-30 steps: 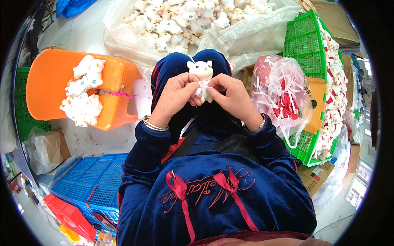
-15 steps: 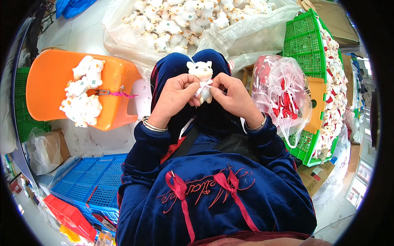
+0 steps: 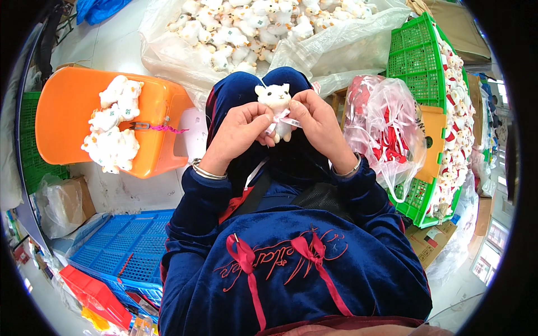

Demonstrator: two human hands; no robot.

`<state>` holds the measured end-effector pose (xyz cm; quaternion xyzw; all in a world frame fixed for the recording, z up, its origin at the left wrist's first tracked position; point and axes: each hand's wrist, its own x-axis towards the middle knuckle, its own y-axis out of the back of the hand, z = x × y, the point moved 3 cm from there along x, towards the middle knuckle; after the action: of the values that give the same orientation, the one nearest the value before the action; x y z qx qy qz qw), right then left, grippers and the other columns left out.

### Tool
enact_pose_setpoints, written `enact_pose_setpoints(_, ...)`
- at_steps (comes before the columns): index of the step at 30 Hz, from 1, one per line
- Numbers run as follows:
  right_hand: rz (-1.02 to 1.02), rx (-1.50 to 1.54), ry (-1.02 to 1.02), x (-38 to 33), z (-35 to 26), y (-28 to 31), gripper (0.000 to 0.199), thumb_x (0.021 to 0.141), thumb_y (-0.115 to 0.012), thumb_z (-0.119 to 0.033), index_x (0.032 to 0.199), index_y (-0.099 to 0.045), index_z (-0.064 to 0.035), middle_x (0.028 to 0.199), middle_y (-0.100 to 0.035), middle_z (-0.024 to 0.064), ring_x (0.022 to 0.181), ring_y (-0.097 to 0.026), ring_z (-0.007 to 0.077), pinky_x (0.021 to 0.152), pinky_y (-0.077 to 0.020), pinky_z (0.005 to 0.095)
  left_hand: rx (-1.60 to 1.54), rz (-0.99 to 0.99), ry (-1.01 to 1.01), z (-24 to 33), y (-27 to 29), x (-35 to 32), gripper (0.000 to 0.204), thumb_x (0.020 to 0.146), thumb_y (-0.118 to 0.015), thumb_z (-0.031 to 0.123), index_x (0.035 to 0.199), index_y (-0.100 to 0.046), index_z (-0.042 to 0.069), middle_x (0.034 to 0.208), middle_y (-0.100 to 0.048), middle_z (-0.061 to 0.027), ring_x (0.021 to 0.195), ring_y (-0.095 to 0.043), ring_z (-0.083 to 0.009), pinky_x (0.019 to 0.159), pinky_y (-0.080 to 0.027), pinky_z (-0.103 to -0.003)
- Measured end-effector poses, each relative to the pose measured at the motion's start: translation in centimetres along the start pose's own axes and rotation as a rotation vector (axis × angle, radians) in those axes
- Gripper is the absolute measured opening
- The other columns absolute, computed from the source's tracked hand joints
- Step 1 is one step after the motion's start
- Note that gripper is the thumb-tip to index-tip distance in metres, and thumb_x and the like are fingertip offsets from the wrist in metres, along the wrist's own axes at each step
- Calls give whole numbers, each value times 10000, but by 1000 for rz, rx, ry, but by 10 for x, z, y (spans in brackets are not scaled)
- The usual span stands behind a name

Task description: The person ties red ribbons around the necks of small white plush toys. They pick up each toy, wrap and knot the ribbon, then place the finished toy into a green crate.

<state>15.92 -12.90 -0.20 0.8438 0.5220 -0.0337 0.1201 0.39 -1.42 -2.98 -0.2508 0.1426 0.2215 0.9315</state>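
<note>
I hold a small white plush animal (image 3: 274,99) upright above my knees, its face toward me. My left hand (image 3: 240,133) pinches its left side with thumb and fingers. On the other side my right hand (image 3: 318,122) grips it and a pale pink ribbon (image 3: 284,119) at its neck. Both wrists wear thin metal bangles. My dark blue velvet sleeves and lap fill the lower middle of the view.
An orange plastic stool (image 3: 73,117) at left carries several white plush toys (image 3: 114,131). A big clear bag of plush toys (image 3: 246,28) lies ahead. A clear bag of red ribbons (image 3: 381,129) and a green crate (image 3: 420,73) stand at right. A blue crate (image 3: 120,252) sits lower left.
My hands and the plush toy stay nearly in place; the fingers have shifted slightly around the ribbon at its neck.
</note>
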Motion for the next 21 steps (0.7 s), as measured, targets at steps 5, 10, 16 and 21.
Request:
enact_pose_setpoints(5,-64,-96,-47,0,5,-2,157,986,-632,-131,983,-620,26,830,-652,41,770,-580,87,687,-493,270,71,27,-19,2,-6,-1,176,1012,-645,174,1070,-660,8,857,-702,-54,683,-677,-94,628,-568,-216)
enact_pose_setpoints(10,-89,-98,-1,0,7,-3,153,973,-633,-122,912,-590,11,788,-597,16,740,-522,84,652,-462,283,13,27,-42,1,-4,-1,128,983,-660,140,1014,-648,16,831,-712,-62,660,-681,-95,618,-543,-212)
enact_pose_setpoints(16,-72,-90,12,-1,11,-1,136,975,-620,-112,921,-583,7,787,-593,19,737,-521,83,645,-463,285,-95,-6,-69,-5,4,-2,141,1000,-640,172,1023,-630,33,875,-703,-68,708,-699,-108,656,-570,-228)
enact_pose_setpoints(21,-82,-42,19,-1,12,-2,136,982,-617,-112,931,-590,11,797,-600,16,741,-524,75,642,-462,275,-68,48,-16,2,0,-3,152,1008,-646,172,1036,-628,24,891,-701,-73,741,-712,-116,680,-589,-241)
